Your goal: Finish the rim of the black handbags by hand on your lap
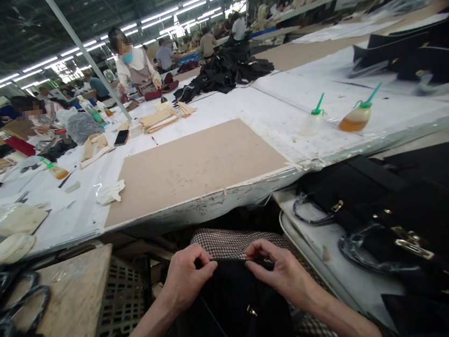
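The left hand (pixel 186 275) and right hand (pixel 282 270) cover parts of the black bag (pixel 227 298), which runs out of view below and hides much of the checked cloth (pixel 228 238). Black handbags (pixel 439 203) are cut off at right. Distant workers (pixel 207 45) are too small to make out.

1. Black item (pixel 226 292) in the lap: matt, cloth or leather-like, too dim to tell which.
2. Its small clasp (pixel 251 310): shiny metal.
3. Checked fabric (pixel 228 239) beneath: woven cloth.
4. Brown board (pixel 199 163): matt, scuffed card.
5. Squeeze bottle (pixel 355 119): translucent plastic.
6. Bag handle (pixel 367 260) at right: wrapped in glossy clear plastic.
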`<action>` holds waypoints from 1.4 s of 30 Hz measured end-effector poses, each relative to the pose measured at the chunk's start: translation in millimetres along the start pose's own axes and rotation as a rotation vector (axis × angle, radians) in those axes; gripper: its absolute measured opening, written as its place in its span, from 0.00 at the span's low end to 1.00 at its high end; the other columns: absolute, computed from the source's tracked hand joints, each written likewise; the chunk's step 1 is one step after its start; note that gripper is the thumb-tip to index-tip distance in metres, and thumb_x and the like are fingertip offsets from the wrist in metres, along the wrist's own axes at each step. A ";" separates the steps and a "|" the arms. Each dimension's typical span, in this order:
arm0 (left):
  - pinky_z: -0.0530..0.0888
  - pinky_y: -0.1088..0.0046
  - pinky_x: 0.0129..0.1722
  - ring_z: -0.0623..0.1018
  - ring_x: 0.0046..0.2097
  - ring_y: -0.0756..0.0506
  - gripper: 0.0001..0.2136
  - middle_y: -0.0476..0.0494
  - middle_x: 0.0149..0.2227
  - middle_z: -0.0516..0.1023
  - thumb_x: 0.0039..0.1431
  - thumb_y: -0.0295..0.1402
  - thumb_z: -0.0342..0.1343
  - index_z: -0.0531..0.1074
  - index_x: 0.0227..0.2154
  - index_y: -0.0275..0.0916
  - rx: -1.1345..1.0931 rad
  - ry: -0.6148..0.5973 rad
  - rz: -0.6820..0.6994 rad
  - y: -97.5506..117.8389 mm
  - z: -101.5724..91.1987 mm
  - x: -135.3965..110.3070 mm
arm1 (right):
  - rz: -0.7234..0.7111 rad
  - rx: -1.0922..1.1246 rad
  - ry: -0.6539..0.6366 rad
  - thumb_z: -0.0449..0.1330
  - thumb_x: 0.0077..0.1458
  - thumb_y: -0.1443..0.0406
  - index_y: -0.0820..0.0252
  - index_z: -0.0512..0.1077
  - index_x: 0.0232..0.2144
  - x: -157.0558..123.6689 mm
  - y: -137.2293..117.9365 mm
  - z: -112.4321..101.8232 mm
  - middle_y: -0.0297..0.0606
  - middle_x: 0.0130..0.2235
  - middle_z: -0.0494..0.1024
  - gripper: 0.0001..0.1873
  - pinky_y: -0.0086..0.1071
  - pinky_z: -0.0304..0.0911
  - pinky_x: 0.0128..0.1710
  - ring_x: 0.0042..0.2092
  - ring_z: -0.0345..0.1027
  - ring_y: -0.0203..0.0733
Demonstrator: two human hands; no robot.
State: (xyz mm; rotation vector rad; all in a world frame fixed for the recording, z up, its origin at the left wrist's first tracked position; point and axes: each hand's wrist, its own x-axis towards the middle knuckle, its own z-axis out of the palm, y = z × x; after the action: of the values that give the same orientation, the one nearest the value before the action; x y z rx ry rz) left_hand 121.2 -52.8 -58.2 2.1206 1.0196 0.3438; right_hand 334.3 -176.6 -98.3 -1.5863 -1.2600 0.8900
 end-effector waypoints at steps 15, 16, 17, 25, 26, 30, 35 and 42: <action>0.66 0.75 0.33 0.73 0.31 0.48 0.07 0.49 0.27 0.77 0.52 0.30 0.60 0.69 0.22 0.38 -0.022 -0.024 -0.014 -3.3 5.8 2.4 | -0.245 -0.442 -0.566 0.57 0.62 0.63 0.60 0.69 0.20 63.6 -33.1 18.3 0.31 0.21 0.66 0.18 0.30 0.45 0.26 0.25 0.56 0.35; 0.66 0.75 0.33 0.73 0.31 0.49 0.07 0.50 0.27 0.76 0.52 0.31 0.60 0.69 0.22 0.38 -0.025 -0.032 -0.020 -5.0 5.3 2.2 | -0.253 -0.437 -0.578 0.57 0.62 0.63 0.60 0.69 0.20 64.3 -31.5 17.7 0.31 0.21 0.66 0.17 0.30 0.46 0.27 0.26 0.57 0.35; 0.66 0.75 0.33 0.73 0.31 0.49 0.07 0.50 0.27 0.76 0.52 0.31 0.61 0.70 0.22 0.38 -0.025 -0.042 -0.023 -6.4 4.8 2.0 | -0.258 -0.430 -0.591 0.57 0.62 0.63 0.60 0.69 0.21 64.2 -28.8 15.2 0.30 0.22 0.67 0.17 0.29 0.47 0.27 0.26 0.57 0.35; 0.67 0.74 0.35 0.74 0.32 0.47 0.07 0.49 0.28 0.78 0.52 0.31 0.61 0.71 0.22 0.38 -0.018 -0.104 -0.010 0.1 8.8 8.7 | -0.104 -0.220 -0.686 0.51 0.63 0.64 0.60 0.76 0.31 41.9 -9.2 -41.0 0.33 0.29 0.76 0.15 0.29 0.60 0.32 0.30 0.67 0.39; 0.67 0.74 0.35 0.75 0.32 0.47 0.07 0.49 0.28 0.78 0.52 0.32 0.61 0.71 0.22 0.38 -0.014 -0.107 -0.004 1.9 9.3 10.1 | -0.070 -0.139 -0.707 0.51 0.62 0.65 0.59 0.78 0.35 38.7 -9.3 -45.9 0.34 0.33 0.79 0.14 0.30 0.63 0.36 0.34 0.70 0.41; 0.67 0.74 0.34 0.75 0.32 0.48 0.07 0.50 0.28 0.78 0.52 0.32 0.61 0.70 0.22 0.39 -0.013 -0.110 -0.013 6.2 8.7 12.5 | 0.122 0.272 -0.778 0.53 0.51 0.70 0.58 0.74 0.52 32.7 -8.3 -56.1 0.37 0.48 0.79 0.25 0.38 0.61 0.55 0.54 0.69 0.47; 0.67 0.74 0.34 0.75 0.31 0.48 0.08 0.51 0.28 0.77 0.52 0.32 0.60 0.69 0.22 0.39 -0.018 -0.098 -0.009 3.0 7.7 9.0 | 0.360 0.559 -0.772 0.56 0.43 0.70 0.60 0.74 0.53 39.8 3.6 -59.1 0.41 0.52 0.79 0.31 0.41 0.61 0.57 0.57 0.68 0.51; 0.68 0.73 0.35 0.76 0.33 0.47 0.09 0.49 0.30 0.79 0.54 0.35 0.60 0.70 0.23 0.39 -0.043 -0.106 -0.015 -7.4 6.3 2.6 | 0.332 0.416 -0.622 0.65 0.51 0.55 0.62 0.81 0.42 36.5 24.3 -55.7 0.42 0.42 0.83 0.20 0.41 0.64 0.53 0.46 0.74 0.49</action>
State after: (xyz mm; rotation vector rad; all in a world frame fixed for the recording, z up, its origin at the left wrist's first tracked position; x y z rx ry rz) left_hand 121.9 -51.0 -68.1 2.0689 0.9579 0.2407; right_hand 401.6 -154.6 -102.3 -1.2326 -1.1160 1.8291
